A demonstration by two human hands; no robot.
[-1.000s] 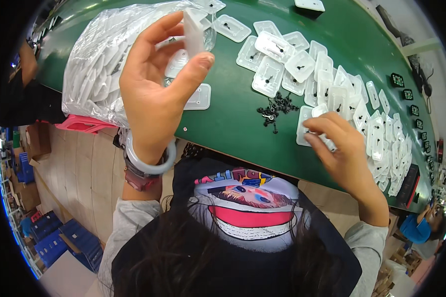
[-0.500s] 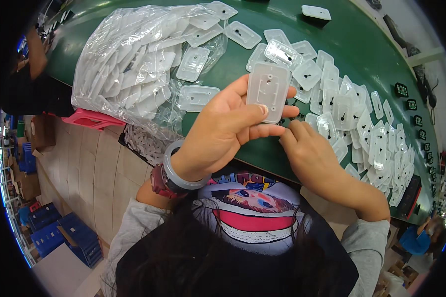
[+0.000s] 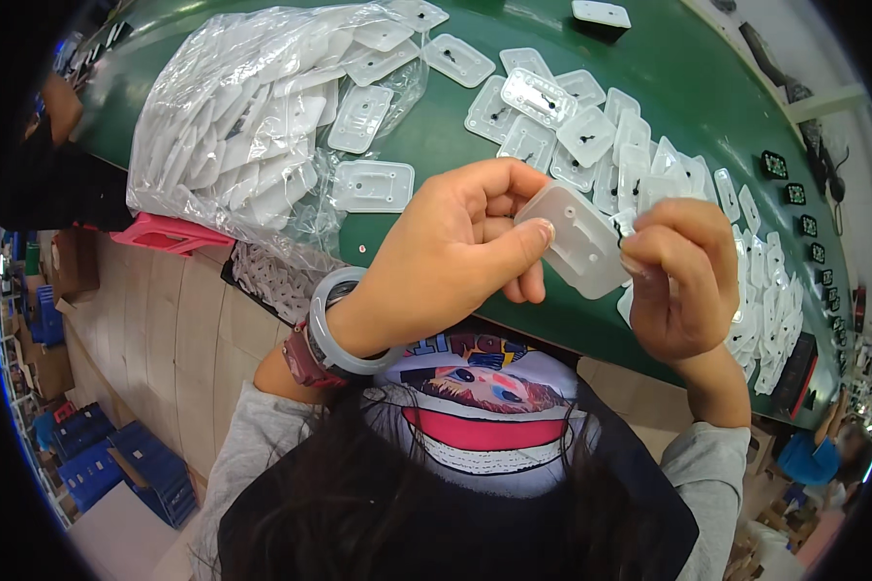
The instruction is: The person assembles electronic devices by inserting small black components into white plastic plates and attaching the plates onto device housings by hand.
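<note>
My left hand [image 3: 455, 247] grips a frosted, rounded rectangular plastic cover [image 3: 576, 237] between thumb and fingers, tilted above the green table. Close to the cover's right edge, my right hand [image 3: 686, 276] is closed in a pinch on a small black part [image 3: 620, 230], mostly hidden by the fingers. Beyond both hands lies a spread of similar covers [image 3: 586, 136], many with a small black piece on them. One cover [image 3: 374, 186] without a black piece rests left of my left hand.
A clear plastic bag [image 3: 233, 126] full of covers fills the table's left side. Small black square parts [image 3: 809, 226] line the right edge of the green table [image 3: 446, 116]. A pink stool [image 3: 170, 235] stands below the bag; blue crates [image 3: 150, 470] sit on the floor at left.
My left hand has tilted the cover and brought it lower and to the right. My right hand has risen from the table to the cover's right edge with a small black part.
</note>
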